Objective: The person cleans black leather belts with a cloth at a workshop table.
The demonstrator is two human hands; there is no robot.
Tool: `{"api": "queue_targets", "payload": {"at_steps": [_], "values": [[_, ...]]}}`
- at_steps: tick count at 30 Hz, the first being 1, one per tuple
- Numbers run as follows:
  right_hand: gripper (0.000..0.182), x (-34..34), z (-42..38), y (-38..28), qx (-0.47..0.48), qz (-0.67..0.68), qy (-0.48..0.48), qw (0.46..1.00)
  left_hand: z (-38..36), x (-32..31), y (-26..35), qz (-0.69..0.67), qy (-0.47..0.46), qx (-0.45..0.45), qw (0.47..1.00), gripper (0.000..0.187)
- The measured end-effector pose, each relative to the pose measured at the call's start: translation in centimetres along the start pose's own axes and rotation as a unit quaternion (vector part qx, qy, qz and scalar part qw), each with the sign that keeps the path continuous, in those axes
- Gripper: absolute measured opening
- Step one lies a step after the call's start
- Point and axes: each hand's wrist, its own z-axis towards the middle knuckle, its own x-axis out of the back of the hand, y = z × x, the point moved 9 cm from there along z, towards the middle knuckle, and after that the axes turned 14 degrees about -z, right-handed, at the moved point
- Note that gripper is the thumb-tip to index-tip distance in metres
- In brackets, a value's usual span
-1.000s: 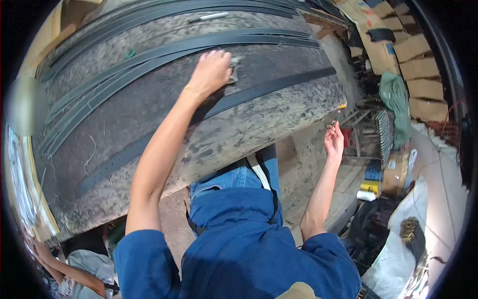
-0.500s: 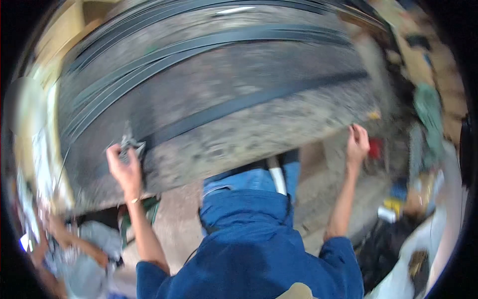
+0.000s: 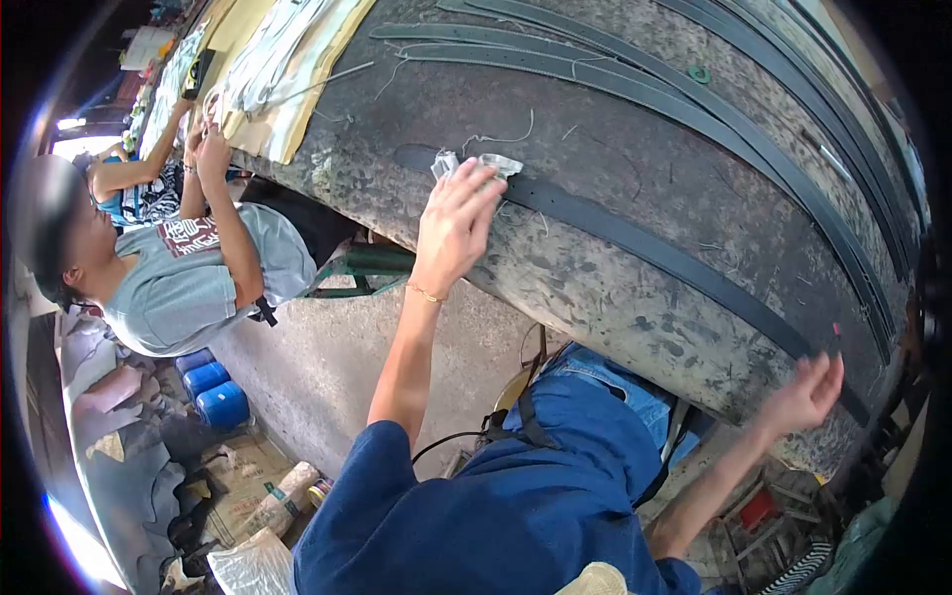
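Observation:
A long dark strap [image 3: 635,241] lies along the near side of the worktable, with a row of small holes close to its left end. My left hand [image 3: 459,220] is on that end, fingers pressed over a crumpled whitish rag [image 3: 501,165] that sticks out on both sides of them. Further right, my right hand [image 3: 808,397] is over the table's near edge beside the strap's other end. Its fingers are bent together and slightly blurred; I cannot tell what they hold. A small red-tipped thing [image 3: 836,328] shows just beyond them.
More dark straps [image 3: 635,87] lie across the stained worktable [image 3: 595,288], among loose threads and a green ring [image 3: 699,74]. White strips [image 3: 288,50] cover its left end, where a person in a grey shirt [image 3: 188,263] works. Blue containers [image 3: 220,402] and scraps sit on the floor.
The view has swung, bringing the person at the left into fuller sight. My left hand still has the rag at the strap's left end. My right hand is now closer to the strap's right end.

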Motion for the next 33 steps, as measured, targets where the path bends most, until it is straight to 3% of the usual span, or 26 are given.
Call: {"api": "queue_targets", "payload": {"at_steps": [4,5,8,11,14,15,17,20,26,33], "values": [[0.031,-14.5,-7.6,-6.9,-0.062,0.179,-0.218,0.957,-0.6,1.3,-1.9,0.059,-0.04,0.014,0.997,0.03],[0.028,-17.3,-9.9,-8.8,-0.046,0.173,-0.297,0.938,-0.7,2.7,-3.6,0.083,-0.007,0.056,0.995,0.031],[0.024,-22.9,-16.1,-13.2,-0.017,0.183,-0.427,0.885,-0.7,5.5,-7.7,0.064,0.1,0.063,0.991,0.028],[0.02,-26.8,-21.1,-15.6,-0.053,0.213,-0.531,0.818,-1.0,5.5,-8.1,0.073,0.122,0.101,0.985,0.027],[0.015,-29.5,-23.7,-18.5,-0.023,0.237,-0.555,0.797,-1.2,5.6,-8.5,0.057,0.134,0.112,0.983,0.027],[0.013,-29.9,-23.9,-19.7,0.042,0.215,-0.543,0.811,-1.2,5.7,-8.5,0.056,0.137,0.107,0.983,0.027],[0.011,-31.3,-25.0,-19.5,0.04,0.198,-0.57,0.796,-1.1,5.9,-8.2,0.07,0.136,0.103,0.983,0.03],[0.009,-31.6,-25.4,-19.3,0.065,0.189,-0.572,0.795,-1.7,6.8,-8.8,0.002,0.208,0.145,0.967,0.032],[0.008,-31.5,-25.7,-20.3,0.15,0.135,-0.567,0.799,-1.6,6.5,-8.9,0.024,0.185,0.114,0.976,0.028],[0.009,-31.4,-25.9,-20.5,0.177,0.124,-0.557,0.802,-1.7,6.3,-9.1,0.027,0.183,0.109,0.977,0.029]]}}
